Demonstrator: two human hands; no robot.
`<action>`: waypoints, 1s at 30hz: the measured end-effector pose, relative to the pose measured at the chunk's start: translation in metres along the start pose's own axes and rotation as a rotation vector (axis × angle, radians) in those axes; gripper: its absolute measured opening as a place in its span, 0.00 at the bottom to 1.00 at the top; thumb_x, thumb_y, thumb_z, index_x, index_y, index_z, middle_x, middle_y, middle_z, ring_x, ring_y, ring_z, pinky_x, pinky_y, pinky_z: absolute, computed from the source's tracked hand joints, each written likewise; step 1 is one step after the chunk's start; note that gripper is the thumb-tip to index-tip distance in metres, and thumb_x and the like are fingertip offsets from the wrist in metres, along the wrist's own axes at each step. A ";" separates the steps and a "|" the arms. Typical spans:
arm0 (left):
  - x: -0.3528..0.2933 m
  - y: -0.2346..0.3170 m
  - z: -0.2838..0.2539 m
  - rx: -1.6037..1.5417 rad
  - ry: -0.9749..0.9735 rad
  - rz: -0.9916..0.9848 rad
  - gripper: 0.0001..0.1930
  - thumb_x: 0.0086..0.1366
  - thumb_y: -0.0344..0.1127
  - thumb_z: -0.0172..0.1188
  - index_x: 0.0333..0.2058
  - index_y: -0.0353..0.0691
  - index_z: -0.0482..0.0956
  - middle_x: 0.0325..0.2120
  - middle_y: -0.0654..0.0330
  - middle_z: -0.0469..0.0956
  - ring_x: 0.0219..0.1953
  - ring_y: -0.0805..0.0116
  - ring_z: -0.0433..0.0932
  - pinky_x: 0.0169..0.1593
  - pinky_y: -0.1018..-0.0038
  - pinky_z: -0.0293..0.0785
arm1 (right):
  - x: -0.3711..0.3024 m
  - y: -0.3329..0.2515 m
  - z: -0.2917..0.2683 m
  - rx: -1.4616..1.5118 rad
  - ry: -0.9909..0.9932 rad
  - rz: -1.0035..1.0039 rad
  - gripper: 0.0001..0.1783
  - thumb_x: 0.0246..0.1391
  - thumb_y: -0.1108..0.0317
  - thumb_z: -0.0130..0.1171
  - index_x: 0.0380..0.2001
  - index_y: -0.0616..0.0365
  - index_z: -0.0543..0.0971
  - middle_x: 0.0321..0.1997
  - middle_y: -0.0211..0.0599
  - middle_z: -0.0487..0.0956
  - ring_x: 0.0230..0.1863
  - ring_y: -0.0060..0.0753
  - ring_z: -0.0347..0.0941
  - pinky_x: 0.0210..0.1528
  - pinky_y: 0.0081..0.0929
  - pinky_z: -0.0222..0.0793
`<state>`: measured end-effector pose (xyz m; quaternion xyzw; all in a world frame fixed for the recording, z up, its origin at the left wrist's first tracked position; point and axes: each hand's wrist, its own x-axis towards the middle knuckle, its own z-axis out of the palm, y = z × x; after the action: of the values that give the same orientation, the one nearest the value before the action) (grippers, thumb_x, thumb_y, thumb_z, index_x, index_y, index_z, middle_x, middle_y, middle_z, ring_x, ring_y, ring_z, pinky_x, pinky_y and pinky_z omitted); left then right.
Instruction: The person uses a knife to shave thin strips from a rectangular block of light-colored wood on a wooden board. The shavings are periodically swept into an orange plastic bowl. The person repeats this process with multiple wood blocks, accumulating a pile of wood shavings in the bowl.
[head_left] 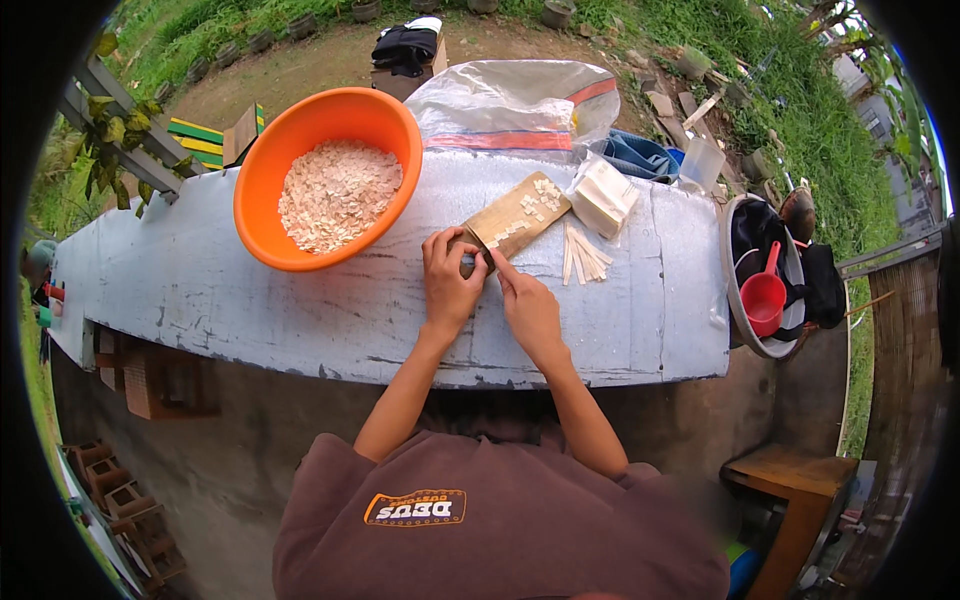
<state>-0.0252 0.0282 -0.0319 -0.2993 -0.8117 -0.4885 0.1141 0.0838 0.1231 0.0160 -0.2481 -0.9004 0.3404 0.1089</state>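
Note:
A wooden cutting board lies slantwise on the table before me, with small pale cut squares on its far part and a short row of them nearer my fingers. At the board's near end my left hand is closed, fingers bent and thumb pressed toward the forefinger; what it pinches is hidden. My right hand is closed on a dark, thin knife, mostly covered by the fingers, its edge at the board's near end. Several pale strips lie fanned out right of the board, below a clear bag of white slabs.
An orange basin of pale cut pieces stands left of the board on the metal-topped table. A translucent sack, blue cloth and clear container lie along the far edge. Right of the table, a tub holds a red dipper.

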 end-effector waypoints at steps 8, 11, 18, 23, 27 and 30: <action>0.000 -0.003 0.001 -0.036 0.010 -0.023 0.07 0.62 0.30 0.67 0.38 0.37 0.83 0.55 0.53 0.77 0.63 0.49 0.67 0.66 0.56 0.67 | 0.009 -0.002 -0.002 0.095 -0.003 -0.021 0.21 0.73 0.60 0.51 0.66 0.39 0.78 0.37 0.53 0.83 0.40 0.60 0.80 0.43 0.51 0.74; 0.001 -0.001 -0.003 -0.129 0.054 -0.090 0.07 0.61 0.30 0.65 0.38 0.37 0.82 0.53 0.53 0.77 0.61 0.49 0.69 0.65 0.57 0.68 | -0.003 -0.002 -0.009 0.077 -0.024 -0.016 0.21 0.73 0.60 0.51 0.66 0.39 0.78 0.37 0.53 0.83 0.40 0.60 0.80 0.43 0.51 0.73; -0.004 -0.003 -0.002 -0.001 0.031 -0.045 0.06 0.60 0.30 0.65 0.36 0.37 0.83 0.55 0.51 0.76 0.63 0.49 0.68 0.65 0.56 0.68 | 0.003 -0.005 0.011 -0.026 0.044 -0.015 0.21 0.72 0.63 0.53 0.64 0.39 0.79 0.35 0.53 0.83 0.37 0.60 0.80 0.39 0.49 0.74; -0.004 -0.007 0.000 0.004 0.045 -0.040 0.07 0.59 0.30 0.67 0.35 0.37 0.83 0.57 0.48 0.73 0.65 0.47 0.66 0.67 0.55 0.66 | 0.014 0.001 0.014 0.066 0.054 -0.038 0.20 0.73 0.61 0.54 0.64 0.40 0.80 0.34 0.53 0.83 0.37 0.57 0.81 0.39 0.46 0.74; -0.006 -0.005 0.000 0.037 0.036 -0.055 0.08 0.59 0.32 0.68 0.35 0.37 0.82 0.59 0.46 0.72 0.66 0.45 0.64 0.68 0.53 0.64 | 0.007 -0.002 -0.005 0.147 0.036 0.013 0.21 0.73 0.61 0.53 0.65 0.38 0.79 0.36 0.51 0.83 0.37 0.54 0.80 0.42 0.43 0.74; -0.006 -0.003 0.000 0.076 0.031 -0.061 0.08 0.59 0.33 0.69 0.36 0.37 0.83 0.61 0.45 0.71 0.67 0.44 0.63 0.69 0.52 0.62 | -0.001 0.005 -0.012 0.203 0.042 0.053 0.21 0.73 0.61 0.54 0.66 0.37 0.79 0.37 0.51 0.83 0.39 0.53 0.80 0.43 0.42 0.73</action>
<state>-0.0222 0.0247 -0.0373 -0.2622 -0.8366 -0.4651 0.1227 0.0905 0.1326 0.0213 -0.2667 -0.8519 0.4273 0.1432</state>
